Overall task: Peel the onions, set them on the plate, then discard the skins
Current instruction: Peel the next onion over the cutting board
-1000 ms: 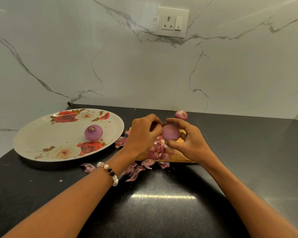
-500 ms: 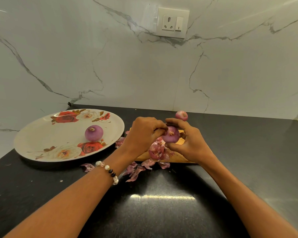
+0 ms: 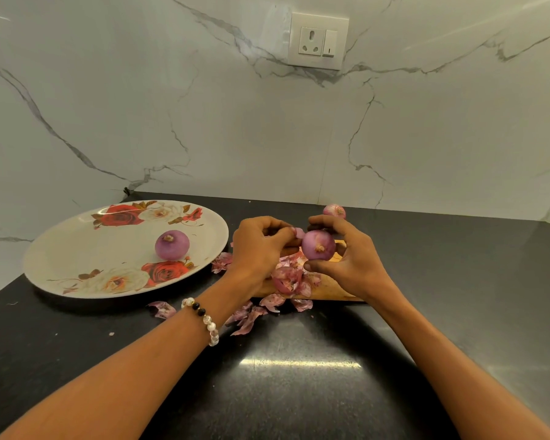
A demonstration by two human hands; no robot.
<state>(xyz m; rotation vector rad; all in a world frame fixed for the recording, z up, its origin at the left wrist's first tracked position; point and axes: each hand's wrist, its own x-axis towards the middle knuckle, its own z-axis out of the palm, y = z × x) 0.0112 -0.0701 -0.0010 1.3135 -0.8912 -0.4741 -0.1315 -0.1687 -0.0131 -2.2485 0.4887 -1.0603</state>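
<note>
My right hand point(image 3: 354, 262) grips a purple onion point(image 3: 318, 244) above a wooden board point(image 3: 331, 289), root end facing me. My left hand point(image 3: 258, 249) pinches a small flap of skin point(image 3: 298, 232) at the onion's upper left. A peeled onion point(image 3: 172, 245) sits on the white floral plate point(image 3: 77, 249) at the left. An unpeeled onion point(image 3: 334, 211) lies on the counter behind my right hand. Loose pink skins point(image 3: 288, 279) are piled on the board and scattered on the black counter in front of it.
The black counter point(image 3: 299, 392) meets a marble wall at the back and left. A socket with a switch point(image 3: 318, 41) is on the wall. A stray skin point(image 3: 163, 309) lies in front of the plate.
My right hand has turned the onion so its root end faces me. My left hand's fingers have pulled a bit of skin away from the onion's top left.
</note>
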